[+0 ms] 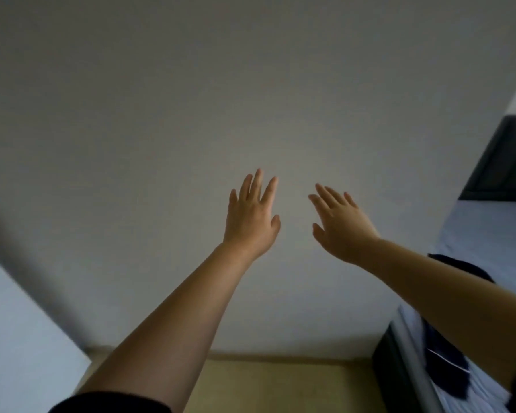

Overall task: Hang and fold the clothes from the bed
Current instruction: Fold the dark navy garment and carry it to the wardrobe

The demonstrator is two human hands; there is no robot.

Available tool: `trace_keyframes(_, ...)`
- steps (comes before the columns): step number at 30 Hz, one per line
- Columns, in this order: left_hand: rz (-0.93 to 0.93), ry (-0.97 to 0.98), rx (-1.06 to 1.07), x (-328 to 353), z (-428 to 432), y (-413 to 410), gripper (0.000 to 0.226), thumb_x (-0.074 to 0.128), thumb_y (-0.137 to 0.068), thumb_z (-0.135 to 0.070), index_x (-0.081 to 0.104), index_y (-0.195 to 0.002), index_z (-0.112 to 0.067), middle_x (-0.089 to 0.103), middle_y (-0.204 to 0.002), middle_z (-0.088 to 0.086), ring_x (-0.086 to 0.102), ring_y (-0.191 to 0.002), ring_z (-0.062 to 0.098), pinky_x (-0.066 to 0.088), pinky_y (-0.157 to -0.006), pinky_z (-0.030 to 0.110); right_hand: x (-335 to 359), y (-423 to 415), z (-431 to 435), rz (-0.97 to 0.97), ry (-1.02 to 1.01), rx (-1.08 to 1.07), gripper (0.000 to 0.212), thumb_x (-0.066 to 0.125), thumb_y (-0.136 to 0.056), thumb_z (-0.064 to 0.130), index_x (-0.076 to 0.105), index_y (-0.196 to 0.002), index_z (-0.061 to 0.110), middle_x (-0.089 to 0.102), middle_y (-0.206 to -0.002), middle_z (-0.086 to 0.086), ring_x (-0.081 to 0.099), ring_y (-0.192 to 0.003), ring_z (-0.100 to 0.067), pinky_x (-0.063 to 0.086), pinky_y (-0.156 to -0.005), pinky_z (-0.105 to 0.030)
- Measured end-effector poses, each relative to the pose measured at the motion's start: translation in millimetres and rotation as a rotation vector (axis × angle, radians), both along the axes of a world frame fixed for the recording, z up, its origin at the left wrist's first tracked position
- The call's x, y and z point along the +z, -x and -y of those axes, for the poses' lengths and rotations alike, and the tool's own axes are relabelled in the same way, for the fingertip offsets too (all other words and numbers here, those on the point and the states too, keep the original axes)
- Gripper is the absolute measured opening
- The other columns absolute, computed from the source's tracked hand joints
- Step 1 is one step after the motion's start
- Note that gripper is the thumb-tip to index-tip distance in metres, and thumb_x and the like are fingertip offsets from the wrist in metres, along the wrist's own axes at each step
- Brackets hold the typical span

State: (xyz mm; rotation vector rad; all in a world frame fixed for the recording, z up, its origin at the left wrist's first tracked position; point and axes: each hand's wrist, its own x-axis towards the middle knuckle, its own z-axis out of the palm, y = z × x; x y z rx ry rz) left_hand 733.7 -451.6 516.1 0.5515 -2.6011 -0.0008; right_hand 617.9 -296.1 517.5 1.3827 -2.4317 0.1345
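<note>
Both my arms reach forward in front of a plain white wall. My left hand (252,214) is held up with its fingers straight and spread, holding nothing. My right hand (340,225) is beside it, fingers straight, also holding nothing. The two hands are apart and touch nothing. At the right edge lies the bed (489,231) with a pale blue sheet. Dark navy clothes (450,374) lie on it near its foot, partly hidden by my right forearm. Another dark piece of clothing (465,265) shows just above that forearm.
The bed's dark frame (390,374) runs along its near side, and a dark headboard (501,162) stands at the far right. A yellowish floor (280,386) meets the wall below my arms. A blurred grey edge (33,272) crosses the left side.
</note>
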Motion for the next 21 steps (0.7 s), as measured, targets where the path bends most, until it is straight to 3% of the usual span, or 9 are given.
trace_keyframes(7, 0.003, -0.012, -0.08, -19, -50, 120, 0.073, 0.047, -0.095, -0.035, 0.003, -0.152, -0.025, -0.006, -0.16, 0.006, -0.007, -0.147, 0.025, 0.001, -0.117, 0.046, -18, 109, -43, 0.062, 0.038, -0.068, 0.063, 0.041, -0.098, 0.034, 0.015, -0.151, 0.013, 0.004, -0.16, -0.008, 0.003, -0.148, -0.022, 0.003, -0.118, -0.04)
trace_keyframes(12, 0.035, -0.032, -0.007, -53, -77, 187, 0.075, 0.046, -0.094, -0.044, 0.0, -0.152, -0.027, -0.008, -0.16, 0.004, -0.009, -0.147, 0.024, 0.001, -0.117, 0.045, -40, 186, -66, 0.004, 0.022, 0.015, 0.064, 0.04, -0.098, 0.032, 0.014, -0.152, 0.011, 0.0, -0.16, -0.009, -0.003, -0.148, -0.023, -0.005, -0.116, -0.038)
trace_keyframes(17, 0.024, -0.079, 0.081, -91, -107, 244, 0.075, 0.047, -0.092, -0.047, 0.005, -0.152, -0.029, -0.005, -0.161, 0.003, -0.007, -0.147, 0.024, 0.002, -0.117, 0.045, -67, 254, -96, -0.09, 0.024, 0.153, 0.061, 0.049, -0.094, 0.025, 0.028, -0.148, 0.006, 0.013, -0.158, -0.015, 0.0, -0.146, -0.025, 0.0, -0.116, -0.042)
trace_keyframes(21, 0.06, -0.115, 0.068, -134, -140, 277, 0.075, 0.046, -0.092, -0.048, 0.006, -0.152, -0.03, -0.004, -0.161, 0.002, -0.008, -0.147, 0.023, 0.001, -0.117, 0.046, -110, 291, -117, -0.099, -0.048, 0.19, 0.061, 0.049, -0.094, 0.025, 0.028, -0.148, 0.006, 0.011, -0.158, -0.015, -0.006, -0.144, -0.025, -0.002, -0.116, -0.044)
